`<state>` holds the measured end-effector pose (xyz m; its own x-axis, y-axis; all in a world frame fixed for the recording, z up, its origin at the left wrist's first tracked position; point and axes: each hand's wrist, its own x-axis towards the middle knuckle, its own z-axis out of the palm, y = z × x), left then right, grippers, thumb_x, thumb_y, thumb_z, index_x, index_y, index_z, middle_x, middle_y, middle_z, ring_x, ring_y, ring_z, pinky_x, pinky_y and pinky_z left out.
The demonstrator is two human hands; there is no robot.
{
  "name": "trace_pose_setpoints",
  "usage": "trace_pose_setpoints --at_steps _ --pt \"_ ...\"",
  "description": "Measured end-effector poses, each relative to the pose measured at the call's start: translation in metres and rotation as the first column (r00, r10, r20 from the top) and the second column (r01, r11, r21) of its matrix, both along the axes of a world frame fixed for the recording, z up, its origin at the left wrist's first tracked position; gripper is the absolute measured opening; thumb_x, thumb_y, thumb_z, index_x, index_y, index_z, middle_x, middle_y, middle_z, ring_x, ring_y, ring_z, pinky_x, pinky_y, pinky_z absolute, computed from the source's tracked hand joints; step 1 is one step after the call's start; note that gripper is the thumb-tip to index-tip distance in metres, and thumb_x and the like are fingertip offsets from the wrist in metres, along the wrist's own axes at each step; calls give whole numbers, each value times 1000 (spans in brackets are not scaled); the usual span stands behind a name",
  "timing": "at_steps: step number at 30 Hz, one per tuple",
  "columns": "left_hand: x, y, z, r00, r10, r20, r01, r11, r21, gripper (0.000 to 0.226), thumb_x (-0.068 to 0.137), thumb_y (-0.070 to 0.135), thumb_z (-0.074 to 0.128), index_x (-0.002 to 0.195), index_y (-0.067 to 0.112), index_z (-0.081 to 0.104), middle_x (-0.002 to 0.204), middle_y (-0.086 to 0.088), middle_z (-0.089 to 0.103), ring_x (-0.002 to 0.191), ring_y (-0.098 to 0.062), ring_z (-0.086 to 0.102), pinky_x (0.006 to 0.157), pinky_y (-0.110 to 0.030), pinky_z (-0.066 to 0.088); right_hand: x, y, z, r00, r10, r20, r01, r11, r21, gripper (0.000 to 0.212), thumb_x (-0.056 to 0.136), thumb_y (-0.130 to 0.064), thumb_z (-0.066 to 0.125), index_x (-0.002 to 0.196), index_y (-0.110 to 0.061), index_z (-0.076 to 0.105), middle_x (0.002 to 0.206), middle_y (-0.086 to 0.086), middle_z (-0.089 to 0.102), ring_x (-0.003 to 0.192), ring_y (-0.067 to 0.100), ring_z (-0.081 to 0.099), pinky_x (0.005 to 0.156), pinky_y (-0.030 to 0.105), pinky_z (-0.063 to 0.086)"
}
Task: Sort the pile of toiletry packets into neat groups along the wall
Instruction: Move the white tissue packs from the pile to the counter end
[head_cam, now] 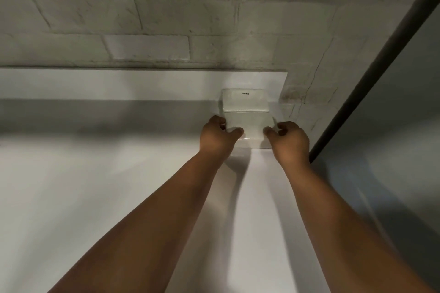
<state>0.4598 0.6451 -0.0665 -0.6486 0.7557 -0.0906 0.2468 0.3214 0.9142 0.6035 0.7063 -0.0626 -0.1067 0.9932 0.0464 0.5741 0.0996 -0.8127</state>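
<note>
A person's 2 bare hands grasp a stack of white toiletry packets (246,123) on a white counter (95,185), at the far right end against a painted brick wall (166,19). The left hand (217,137) curls fingers around the stack's left edge; the right hand (289,140) does likewise on the right edge. A dark-framed panel (381,59) stands just beside the stack
</note>
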Motion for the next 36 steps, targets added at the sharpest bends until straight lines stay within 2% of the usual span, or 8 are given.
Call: trace_pose_setpoints --at_steps 2,5,7,10,16,23,29,36 --pt "1 -4 3 999 -18 -38 17 1000 -22 53 75 37 74 117 12 54 106 -1 60 101 -23 60 86 -30 48 -2 -3 0 1000 -18 16 17 997 81 37 87 -31 63 117 -11 59 113 11 58 93 22 57 70 20 35" --pt "0 -15 4 996 -11 -91 8 999 -37 75 77 48 69 134 7 42 127 -9 54 114 -25 54 97 -35 45 -5 -12 6 997 -33 75 18 979 202 34 87 -32 62 117 -16 60 121 13 54 110 31 51 77 25 36" --pt "-4 -27 6 995 21 -94 -24 999 -24 79 78 51 67 137 7 39 131 -11 51 117 -26 52 100 -40 44 -9 -22 13 993 -39 116 5 960 279 33 88 -33 60 116 -18 62 122 12 55 113 31 47 80 28 36" --pt "-13 -44 10 990 54 -127 -56 998 -17 71 83 50 62 135 7 42 131 -13 50 117 -28 52 100 -41 43 -21 -34 22 990 25 141 -74 932 356 31 86 -34 58 113 -20 64 118 9 59 111 30 49 81 25 29" --pt "-36 -108 24 965 131 -228 -129 991 27 53 87 49 57 125 13 53 130 -9 48 113 -25 54 96 -33 44 -60 -94 36 959 217 183 -261 929 265 32 86 -34 59 115 -21 61 119 6 58 114 30 47 93 34 40" --pt "-83 -208 38 938 251 -240 -233 967 101 42 89 47 55 117 17 56 126 -4 47 103 -18 56 88 -26 42 -113 -188 43 864 437 249 -495 825 271 26 88 -36 57 111 -24 62 114 1 59 111 25 48 93 38 43" --pt "-145 -325 36 901 359 -243 -342 933 110 39 91 49 50 116 20 57 127 -4 48 113 -22 53 97 -37 44 -177 -292 45 783 553 285 -615 758 217 29 90 -38 55 115 -26 60 117 -1 58 114 23 45 93 36 42" --pt "-227 -466 35 884 373 -280 -380 924 32 38 90 49 51 115 21 57 127 -5 50 116 -25 51 100 -43 42 -254 -422 42 733 618 283 -674 718 177 30 90 -39 55 117 -25 59 117 1 58 114 24 46 92 36 43"
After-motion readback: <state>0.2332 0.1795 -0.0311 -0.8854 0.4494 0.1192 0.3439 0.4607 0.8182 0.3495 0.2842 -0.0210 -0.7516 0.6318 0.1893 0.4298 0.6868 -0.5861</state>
